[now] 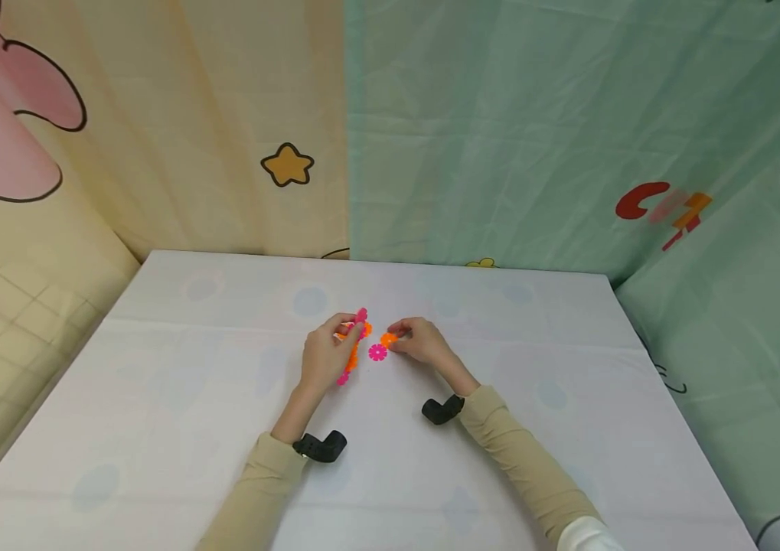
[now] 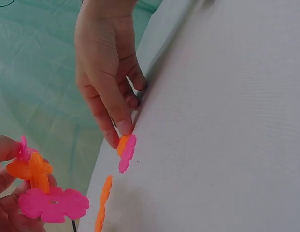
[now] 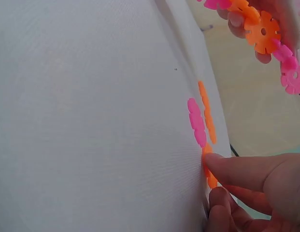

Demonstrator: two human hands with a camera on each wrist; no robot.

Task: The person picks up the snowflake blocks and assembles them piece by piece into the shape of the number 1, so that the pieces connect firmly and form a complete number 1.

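My left hand [image 1: 324, 353] grips a chain of slotted, flower-shaped plastic discs in pink and orange. One orange disc [image 3: 263, 32] of that chain faces the right wrist view, and a pink disc [image 2: 54, 205] juts from its near end in the left wrist view. Thumb and fingers of my right hand [image 1: 424, 341] pinch a single orange disc [image 3: 210, 169] low at the tabletop. Close beside it lies a loose pink disc [image 1: 378, 352], overlapping it in the left wrist view. Another loose orange disc [image 3: 207, 112] lies flat near the pink one.
A pale cloth with faint spots covers the table [image 1: 500, 474]. Behind it hang a cream curtain [image 1: 224, 92] and a green curtain [image 1: 500, 115], with more fabric along the sides. Each wrist wears a black camera band, such as the left band [image 1: 321, 447].
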